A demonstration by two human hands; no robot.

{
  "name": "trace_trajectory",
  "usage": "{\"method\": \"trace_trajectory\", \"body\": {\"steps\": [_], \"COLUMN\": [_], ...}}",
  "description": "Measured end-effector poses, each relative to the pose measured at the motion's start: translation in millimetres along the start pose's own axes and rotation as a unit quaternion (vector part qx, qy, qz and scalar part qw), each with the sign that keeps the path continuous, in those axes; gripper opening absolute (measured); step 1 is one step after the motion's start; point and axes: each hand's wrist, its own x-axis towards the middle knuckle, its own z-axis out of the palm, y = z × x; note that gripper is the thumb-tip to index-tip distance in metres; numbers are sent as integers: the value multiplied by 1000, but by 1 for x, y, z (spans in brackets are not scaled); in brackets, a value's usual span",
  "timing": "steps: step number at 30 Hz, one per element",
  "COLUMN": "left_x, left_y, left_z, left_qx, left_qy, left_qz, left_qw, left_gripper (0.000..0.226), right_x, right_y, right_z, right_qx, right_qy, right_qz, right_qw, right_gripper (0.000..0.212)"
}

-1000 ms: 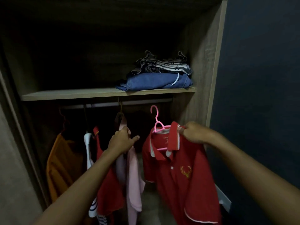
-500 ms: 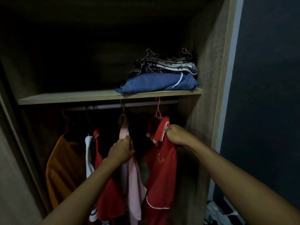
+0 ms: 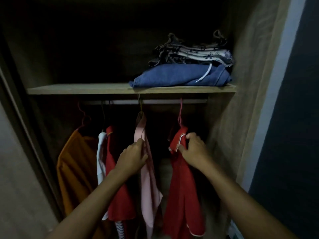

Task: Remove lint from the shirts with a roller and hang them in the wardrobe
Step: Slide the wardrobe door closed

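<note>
Now right hand (image 3: pixel 193 150) pinches the red shirt (image 3: pixel 183 187) collar; left hand (image 3: pixel 133 159) grips soft pink fabric (image 3: pixel 148 183).

Red polo shirt (image 3: pixel 183 187) hangs edge-on from pink hanger (image 3: pixel 180 114) on wardrobe rail (image 3: pixel 155 101).

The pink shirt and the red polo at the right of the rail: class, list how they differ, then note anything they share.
1. Colour: the pink shirt is plain pale pink; the red polo is red with white trim.
2. Hold: the left hand grips the pink shirt; the right hand grips the red polo's collar.
3. Place: the red polo hangs nearer the wardrobe's right wall.

Shared: both hang from the rail on hangers.
</note>
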Motion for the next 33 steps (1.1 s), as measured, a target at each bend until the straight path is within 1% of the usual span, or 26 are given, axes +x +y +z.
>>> {"method": "trace_trajectory", "body": {"steps": [2, 3, 4, 6, 8, 10, 12, 14, 16, 18, 21, 24, 28, 31, 33], "left_x": [-8, -14, -21, -37, -58, -79, -100, -118, -133, -146, -156, -155, -142, -137, -136], "left_y": [-9, -14, -21, -35, -51, -71, -96, -125, -158, -190, -239, -282, -315, -326, -328], "left_z": [1, 0, -2, -9, -20, -33, -45, -56, -64, -70, -78, -89, -98, -96, -93], "left_qx": [-25, -34, -33, -21, -8, 13, 23, 31, 35, 28, 20, 23, 41, 60, 63], "left_qy": [35, 71, 116, 204, 274, 335, 374, 395, 401, 398, 381, 371, 358, 361, 365], "left_qz": [7, 11, 11, -1, -15, -19, -29, -46, -59, -60, -56, -52, -23, -3, 3], "left_qw": [999, 997, 993, 979, 962, 942, 927, 917, 913, 915, 923, 927, 932, 931, 929], "left_gripper": [33, 40, 47, 55, 56, 56, 56, 56, 58, 60, 63, 62, 62, 63, 63], "right_x": [-12, -20, -28, -47, -68, -89, -109, -126, -141, -155, -176, -194, -207, -215, -217], "right_y": [-3, -9, -17, -37, -60, -81, -99, -115, -131, -149, -169, -174, -172, -179, -184], "right_z": [6, 9, 15, 32, 60, 94, 130, 170, 211, 254, 319, 379, 434, 452, 457], "right_qx": [47, 81, 113, 167, 217, 248, 237, 223, 223, 217, 159, 96, 49, 65, 86], "right_qy": [107, 141, 155, 133, 71, 8, -77, -151, -188, -213, -249, -260, -228, -231, -212], "right_qz": [-76, -116, -155, -218, -253, -271, -265, -255, -237, -206, -175, -133, -80, -11, 16], "right_qw": [990, 980, 969, 952, 940, 930, 931, 929, 927, 930, 939, 952, 969, 971, 973], "right_gripper": [51, 49, 44, 32, 24, 18, 13, 8, 5, 9, 16, 28, 41, 34, 35]}}
